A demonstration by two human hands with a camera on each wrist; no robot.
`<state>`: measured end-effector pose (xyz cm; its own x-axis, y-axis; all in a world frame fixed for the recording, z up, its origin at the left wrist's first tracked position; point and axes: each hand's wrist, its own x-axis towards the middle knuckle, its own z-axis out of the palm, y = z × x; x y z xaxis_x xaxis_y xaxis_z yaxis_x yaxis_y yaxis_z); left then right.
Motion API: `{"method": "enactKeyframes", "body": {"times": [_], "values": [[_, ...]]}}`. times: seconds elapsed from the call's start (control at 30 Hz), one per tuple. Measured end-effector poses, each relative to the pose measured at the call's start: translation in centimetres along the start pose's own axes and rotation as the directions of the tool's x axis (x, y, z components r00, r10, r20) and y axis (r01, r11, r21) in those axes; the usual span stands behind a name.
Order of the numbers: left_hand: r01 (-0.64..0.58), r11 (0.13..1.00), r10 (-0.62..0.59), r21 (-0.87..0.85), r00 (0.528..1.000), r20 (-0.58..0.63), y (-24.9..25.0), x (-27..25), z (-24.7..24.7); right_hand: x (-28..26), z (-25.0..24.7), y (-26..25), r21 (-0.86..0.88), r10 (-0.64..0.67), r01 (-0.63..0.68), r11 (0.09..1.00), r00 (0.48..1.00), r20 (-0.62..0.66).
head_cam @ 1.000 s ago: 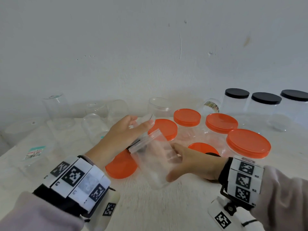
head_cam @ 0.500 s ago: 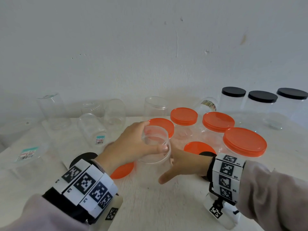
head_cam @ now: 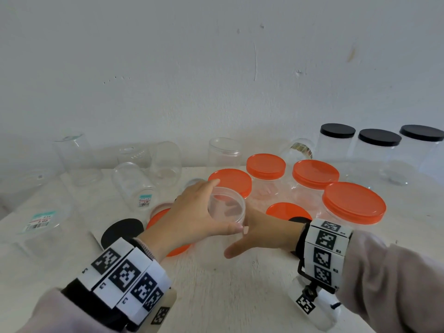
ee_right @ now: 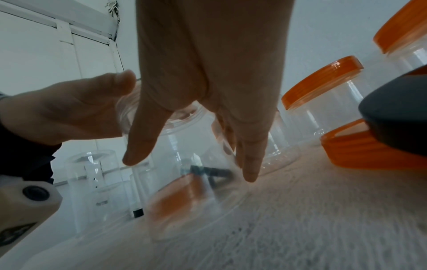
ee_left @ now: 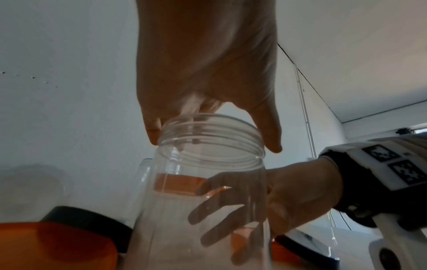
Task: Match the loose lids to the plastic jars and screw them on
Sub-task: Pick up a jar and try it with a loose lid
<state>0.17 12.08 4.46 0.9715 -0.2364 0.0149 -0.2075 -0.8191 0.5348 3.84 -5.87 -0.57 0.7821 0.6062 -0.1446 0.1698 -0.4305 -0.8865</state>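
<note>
Jar (head_cam: 228, 207) upright on table (head_cam: 240, 296), my left hand (head_cam: 192, 217) clamped round its rim, my right hand (head_cam: 269, 234) curled round its side.

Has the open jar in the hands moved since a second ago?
Yes: the open jar, tilted then, now stands upright before the orange-lidded jar.

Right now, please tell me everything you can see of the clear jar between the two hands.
The clear jar is round, of see-through plastic, with screw threads round its wide open mouth and no lid. It looks empty. It is upright, low over the white table; blur hides whether its base touches. The left hand grips its rim from above with thumb and fingers; the right hand cups its lower wall from the side.
</note>
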Motion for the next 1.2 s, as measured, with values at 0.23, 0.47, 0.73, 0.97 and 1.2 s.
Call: {"method": "enactKeyframes", "body": {"times": [0.23,0.47,0.73,0.97,1.2], "values": [[-0.02,0.994,0.02,-0.111,1.0,0.004,-0.9,0.2,0.7,-0.5,-0.6,0.0,-0.026,0.043,-0.044,0.999,0.999,-0.004],[0.119,0.955,-0.094,-0.272,0.99,0.101,-3.2,0.0,0.2,-1.6,-4.0,-2.8,-0.155,0.134,-0.131,0.979,0.991,0.007],[0.117,0.911,-0.062,-0.395,0.987,0.149,-3.7,0.2,1.4,0.6,-3.9,-8.5,-0.642,0.105,-0.009,0.766,0.988,0.111],[0.031,0.847,0.062,-0.531,0.986,0.157,-3.8,0.3,1.7,2.2,-3.4,-11.2,-0.845,0.276,0.029,0.534,0.939,0.206],[0.018,0.841,0.066,-0.541,0.989,0.135,-4.1,0.2,1.9,2.5,-3.2,-11.4,-0.892,0.297,-0.004,0.451,0.944,0.146]]}}
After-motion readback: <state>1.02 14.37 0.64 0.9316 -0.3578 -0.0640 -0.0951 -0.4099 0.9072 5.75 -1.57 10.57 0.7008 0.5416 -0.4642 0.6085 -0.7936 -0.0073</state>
